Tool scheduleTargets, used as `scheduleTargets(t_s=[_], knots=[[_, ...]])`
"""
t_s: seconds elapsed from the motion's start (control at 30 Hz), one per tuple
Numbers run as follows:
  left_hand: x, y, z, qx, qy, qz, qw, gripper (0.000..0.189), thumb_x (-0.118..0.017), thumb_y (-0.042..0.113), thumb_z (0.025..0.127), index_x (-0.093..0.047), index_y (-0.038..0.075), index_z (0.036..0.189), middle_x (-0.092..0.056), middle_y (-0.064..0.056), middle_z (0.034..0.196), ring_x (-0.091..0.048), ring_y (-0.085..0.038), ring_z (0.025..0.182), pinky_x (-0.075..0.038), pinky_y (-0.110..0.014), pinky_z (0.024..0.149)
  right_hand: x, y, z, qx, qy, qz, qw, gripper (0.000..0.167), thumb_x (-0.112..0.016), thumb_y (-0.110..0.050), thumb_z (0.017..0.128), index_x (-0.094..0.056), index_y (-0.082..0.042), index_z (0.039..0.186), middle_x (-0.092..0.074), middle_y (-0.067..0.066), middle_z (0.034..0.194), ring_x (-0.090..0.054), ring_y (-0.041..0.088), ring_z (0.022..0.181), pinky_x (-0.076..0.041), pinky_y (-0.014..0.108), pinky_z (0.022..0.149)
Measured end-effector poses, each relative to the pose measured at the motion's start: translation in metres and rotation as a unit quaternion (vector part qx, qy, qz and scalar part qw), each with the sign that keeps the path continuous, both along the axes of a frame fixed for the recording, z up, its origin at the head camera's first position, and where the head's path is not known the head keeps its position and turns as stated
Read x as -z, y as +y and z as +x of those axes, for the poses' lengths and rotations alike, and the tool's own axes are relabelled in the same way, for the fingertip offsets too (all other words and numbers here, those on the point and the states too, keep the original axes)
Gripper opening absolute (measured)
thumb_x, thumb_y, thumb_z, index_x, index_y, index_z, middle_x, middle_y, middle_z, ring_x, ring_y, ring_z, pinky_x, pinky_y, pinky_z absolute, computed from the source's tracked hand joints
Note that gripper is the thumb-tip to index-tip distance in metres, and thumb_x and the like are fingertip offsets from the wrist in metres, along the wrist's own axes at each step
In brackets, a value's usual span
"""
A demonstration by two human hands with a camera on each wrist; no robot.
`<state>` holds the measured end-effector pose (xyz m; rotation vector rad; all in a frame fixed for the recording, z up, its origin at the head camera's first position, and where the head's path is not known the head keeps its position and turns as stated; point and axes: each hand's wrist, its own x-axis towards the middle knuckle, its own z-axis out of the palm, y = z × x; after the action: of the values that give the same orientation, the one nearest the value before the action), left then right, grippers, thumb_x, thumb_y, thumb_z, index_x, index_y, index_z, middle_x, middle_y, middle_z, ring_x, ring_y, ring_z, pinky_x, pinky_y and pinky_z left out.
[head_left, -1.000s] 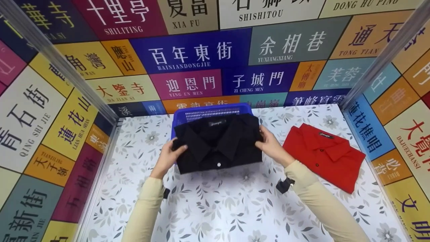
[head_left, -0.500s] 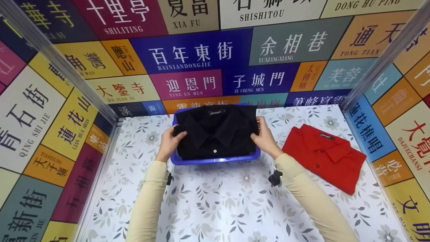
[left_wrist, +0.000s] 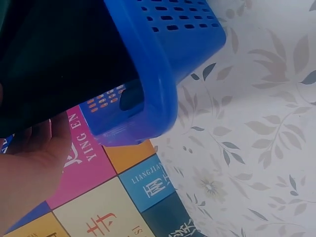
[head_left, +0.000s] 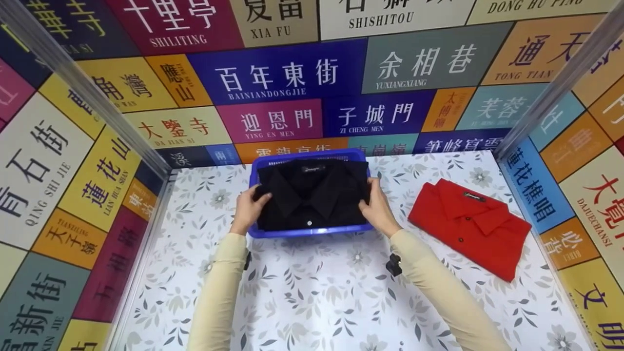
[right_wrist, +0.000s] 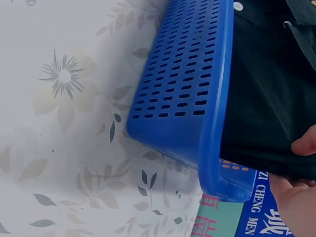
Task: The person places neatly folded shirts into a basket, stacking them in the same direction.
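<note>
A folded black shirt [head_left: 312, 200] with a collar and a white button lies at the mouth of a blue plastic basket [head_left: 312, 233]. My left hand [head_left: 248, 208] pinches the shirt's left edge, thumb on top and fingers beneath. On the opposite side my right hand [head_left: 378, 208] grips the right edge the same way. In the right wrist view, the shirt's edge [right_wrist: 266, 98] sits just inside the basket's perforated wall [right_wrist: 173, 74]. The left wrist view has the dark cloth [left_wrist: 54, 59] overlapping the basket's rim [left_wrist: 158, 94].
A folded red shirt [head_left: 470, 226] with dark buttons lies on the table to the right. The table [head_left: 312, 302] has a leaf-patterned white cover. Walls of coloured sign panels [head_left: 278, 73] enclose its back and both sides.
The black shirt has moved back and down from in front of the basket into its opening, both hands moving with it. The basket's front rim now shows. The red shirt stays put.
</note>
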<state>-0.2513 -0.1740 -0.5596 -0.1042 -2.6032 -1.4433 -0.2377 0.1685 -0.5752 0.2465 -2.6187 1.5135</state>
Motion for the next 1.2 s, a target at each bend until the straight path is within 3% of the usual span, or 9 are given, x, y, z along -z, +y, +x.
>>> scheduleTargets(t_s=[0.27, 0.37, 0.57, 0.7, 0.93, 1.2], knots=[[0.001, 0.001, -0.004, 0.008, 0.008, -0.006, 0.9999, 0.026, -0.068, 0.008, 0.089, -0.066, -0.008, 0.11, -0.066, -0.023, 0.107, -0.061, -0.035, 0.101, -0.047, -0.044, 0.091, 0.001, 0.0, 0.002, 0.009, 0.023, 0.024, 0.9994, 0.05, -0.057, 0.01, 0.081, -0.036, 0.008, 0.127, -0.048, 0.032, 0.127, -0.046, 0.041, 0.119, -0.037, 0.05, 0.1], [0.003, 0.001, -0.003, -0.009, 0.004, -0.005, 0.9999, 0.027, -0.068, 0.01, 0.09, -0.064, -0.007, 0.11, -0.066, -0.023, 0.107, -0.062, -0.035, 0.1, -0.048, -0.043, 0.089, 0.002, 0.001, 0.001, 0.004, 0.027, 0.034, 0.999, 0.051, -0.059, 0.01, 0.08, -0.038, 0.007, 0.126, -0.049, 0.03, 0.126, -0.047, 0.04, 0.118, -0.038, 0.048, 0.1], [0.007, -0.004, 0.001, -0.061, 0.006, 0.051, 0.9968, 0.035, -0.068, 0.008, 0.089, -0.059, -0.008, 0.118, -0.064, -0.029, 0.11, -0.063, -0.039, 0.101, -0.051, -0.044, 0.088, 0.003, 0.011, 0.0, 0.001, -0.003, 0.04, 0.9992, 0.064, -0.062, 0.01, 0.077, -0.037, 0.005, 0.136, -0.049, 0.028, 0.129, -0.047, 0.039, 0.119, -0.037, 0.046, 0.101], [0.009, -0.007, 0.004, -0.073, 0.018, 0.045, 0.9962, 0.033, -0.067, 0.007, 0.089, -0.059, -0.01, 0.116, -0.064, -0.03, 0.108, -0.064, -0.04, 0.099, -0.051, -0.045, 0.087, 0.006, 0.019, 0.002, 0.005, -0.034, 0.06, 0.9976, 0.066, -0.063, 0.008, 0.077, -0.037, 0.005, 0.137, -0.046, 0.029, 0.131, -0.045, 0.04, 0.12, -0.037, 0.048, 0.101], [0.012, 0.002, 0.01, -0.067, -0.013, 0.05, 0.9964, 0.033, -0.064, 0.011, 0.092, -0.058, -0.009, 0.118, -0.065, -0.027, 0.11, -0.063, -0.037, 0.103, -0.05, -0.04, 0.09, 0.012, 0.027, 0.008, 0.001, -0.055, 0.079, 0.9953, 0.061, -0.063, 0.005, 0.077, -0.042, 0.005, 0.135, -0.045, 0.029, 0.13, -0.045, 0.042, 0.12, -0.036, 0.051, 0.101], [0.009, 0.031, 0.015, -0.027, -0.002, 0.078, 0.9966, 0.033, -0.067, 0.008, 0.09, -0.058, -0.005, 0.119, -0.066, -0.025, 0.11, -0.065, -0.033, 0.1, -0.051, -0.037, 0.089, 0.021, 0.043, 0.017, 0.018, -0.081, 0.106, 0.991, 0.056, -0.062, -0.002, 0.084, -0.042, 0.002, 0.136, -0.043, 0.028, 0.132, -0.045, 0.043, 0.12, -0.035, 0.053, 0.102]])
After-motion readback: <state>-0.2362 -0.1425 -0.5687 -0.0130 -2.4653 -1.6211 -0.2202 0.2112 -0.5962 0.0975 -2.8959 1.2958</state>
